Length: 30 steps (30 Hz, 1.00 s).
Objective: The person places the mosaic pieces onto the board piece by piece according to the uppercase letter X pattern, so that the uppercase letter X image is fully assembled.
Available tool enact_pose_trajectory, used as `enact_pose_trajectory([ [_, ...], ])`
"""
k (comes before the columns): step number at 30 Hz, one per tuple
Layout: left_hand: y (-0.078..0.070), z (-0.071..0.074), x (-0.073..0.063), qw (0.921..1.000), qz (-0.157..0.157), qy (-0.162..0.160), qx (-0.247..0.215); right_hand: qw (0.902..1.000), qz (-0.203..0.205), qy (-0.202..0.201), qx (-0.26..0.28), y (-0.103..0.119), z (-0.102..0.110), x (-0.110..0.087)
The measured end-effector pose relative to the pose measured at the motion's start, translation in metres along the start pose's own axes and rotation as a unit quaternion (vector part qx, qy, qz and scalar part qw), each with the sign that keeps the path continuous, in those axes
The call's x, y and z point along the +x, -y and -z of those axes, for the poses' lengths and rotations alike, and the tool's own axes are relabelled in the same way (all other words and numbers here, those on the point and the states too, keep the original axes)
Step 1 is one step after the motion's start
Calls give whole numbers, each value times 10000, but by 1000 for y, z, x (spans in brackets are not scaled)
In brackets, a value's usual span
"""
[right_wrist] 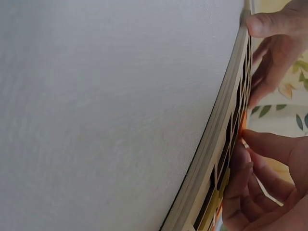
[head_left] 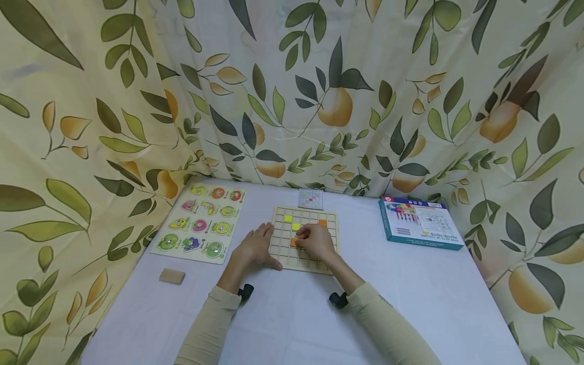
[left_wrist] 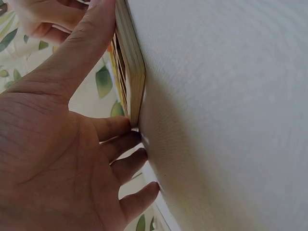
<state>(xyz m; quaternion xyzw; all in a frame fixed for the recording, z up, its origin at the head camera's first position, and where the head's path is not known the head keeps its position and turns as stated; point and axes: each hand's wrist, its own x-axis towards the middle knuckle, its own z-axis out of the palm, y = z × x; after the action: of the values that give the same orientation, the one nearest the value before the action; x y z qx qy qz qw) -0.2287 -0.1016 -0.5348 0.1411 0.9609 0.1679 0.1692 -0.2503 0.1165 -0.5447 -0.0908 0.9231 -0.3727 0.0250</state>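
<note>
A wooden grid board [head_left: 279, 249] lies on the table, holding yellow tiles [head_left: 288, 218] and an orange tile [head_left: 323, 222] near its far right corner. My left hand [head_left: 255, 247] steadies its near left corner, the thumb along the front edge and fairly straight fingers at the left side. Over the middle of the board, my right hand [head_left: 315, 241] has its fingers curled, with thumb and fingertips pinching at another orange tile [head_left: 293, 243]. In the right wrist view the thumb tip meets that orange piece, and the other fingers partly hide it.
Behind the board lies a small coloured pattern card [head_left: 311, 199]. To the left are a fruit puzzle board [head_left: 196, 223] and a small wooden block [head_left: 172, 276]. A teal box [head_left: 417, 223] sits at the back right. Patterned curtain [head_left: 292, 101] surrounds the white table [head_left: 283, 324].
</note>
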Motion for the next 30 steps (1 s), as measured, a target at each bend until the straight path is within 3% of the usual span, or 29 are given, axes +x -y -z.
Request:
enact_pose_trajectory([
  [30, 1, 0, 1, 10000, -39, -18, -30, 9996, 169, -36, 227, -6, 10, 1],
])
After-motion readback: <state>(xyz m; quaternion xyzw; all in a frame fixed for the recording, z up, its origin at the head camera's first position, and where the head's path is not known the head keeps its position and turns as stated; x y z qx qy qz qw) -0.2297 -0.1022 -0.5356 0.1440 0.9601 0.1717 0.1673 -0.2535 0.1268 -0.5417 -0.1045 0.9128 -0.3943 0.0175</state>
